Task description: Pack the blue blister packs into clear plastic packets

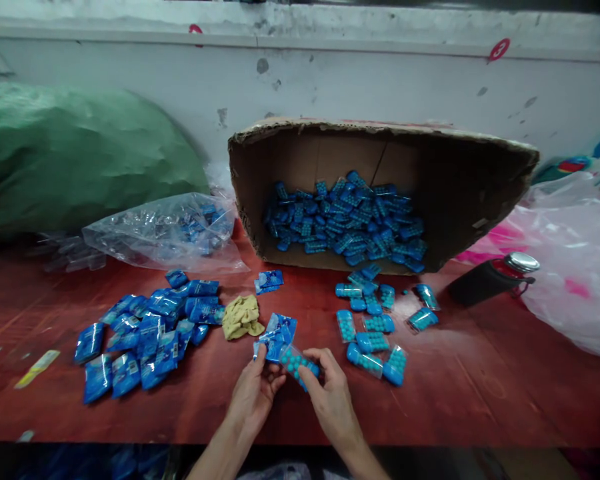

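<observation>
My right hand grips a small clear bottle filled with turquoise balls, its blue cap end toward my fingers. The bottle is tilted, its clear end pointing up and left. Close beside it, my left hand is closed, the thumb pressed on the lower edge of a flat blue packet. More flat packets lie just beyond, partly overlapping it. Right of my hands, several similar bottles are scattered on the red table. To the left sits a heap of filled blue packets.
A cardboard box lies open toward me with many bottles inside. A yellowish crumpled cloth, a small packet stack, a plastic bag, a green sack, a dark flask and a pinkish bag surround the work area.
</observation>
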`<move>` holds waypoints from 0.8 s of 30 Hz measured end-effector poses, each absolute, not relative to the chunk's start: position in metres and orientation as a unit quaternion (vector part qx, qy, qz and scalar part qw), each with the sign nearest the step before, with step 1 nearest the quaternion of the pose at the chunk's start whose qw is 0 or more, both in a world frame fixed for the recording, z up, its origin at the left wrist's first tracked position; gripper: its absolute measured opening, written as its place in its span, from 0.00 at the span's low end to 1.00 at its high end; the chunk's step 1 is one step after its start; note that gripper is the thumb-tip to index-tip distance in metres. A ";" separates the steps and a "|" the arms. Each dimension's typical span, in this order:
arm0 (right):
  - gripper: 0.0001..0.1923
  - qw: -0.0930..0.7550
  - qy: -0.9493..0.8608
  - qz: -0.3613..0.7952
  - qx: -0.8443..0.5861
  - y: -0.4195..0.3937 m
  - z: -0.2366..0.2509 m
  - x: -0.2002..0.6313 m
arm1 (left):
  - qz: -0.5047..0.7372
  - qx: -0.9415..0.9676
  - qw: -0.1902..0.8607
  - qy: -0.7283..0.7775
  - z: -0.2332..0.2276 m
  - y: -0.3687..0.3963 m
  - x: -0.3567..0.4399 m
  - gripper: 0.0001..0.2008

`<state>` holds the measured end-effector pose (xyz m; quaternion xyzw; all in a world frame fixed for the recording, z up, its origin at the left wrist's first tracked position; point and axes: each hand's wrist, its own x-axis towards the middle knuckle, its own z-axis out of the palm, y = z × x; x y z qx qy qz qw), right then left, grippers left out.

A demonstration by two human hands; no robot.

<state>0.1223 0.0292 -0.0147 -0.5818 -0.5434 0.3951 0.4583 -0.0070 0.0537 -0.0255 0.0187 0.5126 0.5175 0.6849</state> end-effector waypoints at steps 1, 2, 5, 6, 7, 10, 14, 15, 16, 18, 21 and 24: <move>0.06 0.461 -0.548 0.395 -0.575 0.028 -0.015 0.122 | 0.519 0.020 0.685 0.510 -0.026 0.054 -0.007 0.10; 0.06 0.463 -0.552 0.396 -0.569 0.028 -0.015 0.122 | 0.521 0.023 0.685 0.509 -0.027 0.054 -0.008 0.10; 0.07 0.474 -0.540 0.402 -0.567 0.028 -0.016 0.123 | 0.525 0.041 0.685 0.504 -0.029 0.053 -0.011 0.11; 0.07 0.480 -0.528 0.405 -0.572 0.029 -0.017 0.124 | 0.524 0.050 0.685 0.503 -0.030 0.052 -0.011 0.11; 0.08 0.485 -0.515 0.410 -0.576 0.030 -0.018 0.124 | 0.524 0.060 0.686 0.500 -0.030 0.052 -0.011 0.11; 0.10 0.503 -0.483 0.424 -0.578 0.032 -0.021 0.123 | 0.521 0.075 0.690 0.497 -0.030 0.051 -0.011 0.11; 0.11 0.534 -0.445 0.425 -0.580 0.032 -0.027 0.119 | 0.516 0.037 0.693 0.502 -0.028 0.052 -0.009 0.10; 0.12 0.539 -0.437 0.424 -0.583 0.032 -0.029 0.118 | 0.514 0.027 0.693 0.504 -0.028 0.053 -0.009 0.09; 0.12 0.543 -0.430 0.422 -0.585 0.031 -0.030 0.118 | 0.513 0.019 0.693 0.506 -0.028 0.053 -0.008 0.09; 0.12 0.550 -0.428 0.416 -0.585 0.031 -0.032 0.116 | 0.512 0.014 0.693 0.508 -0.027 0.053 -0.007 0.09; 0.10 0.552 -0.444 0.404 -0.578 0.029 -0.034 0.112 | 0.516 0.012 0.693 0.502 -0.029 0.052 -0.005 0.09; 0.09 0.546 -0.461 0.399 -0.575 0.026 -0.035 0.109 | 0.521 0.006 0.695 0.495 -0.032 0.051 -0.004 0.09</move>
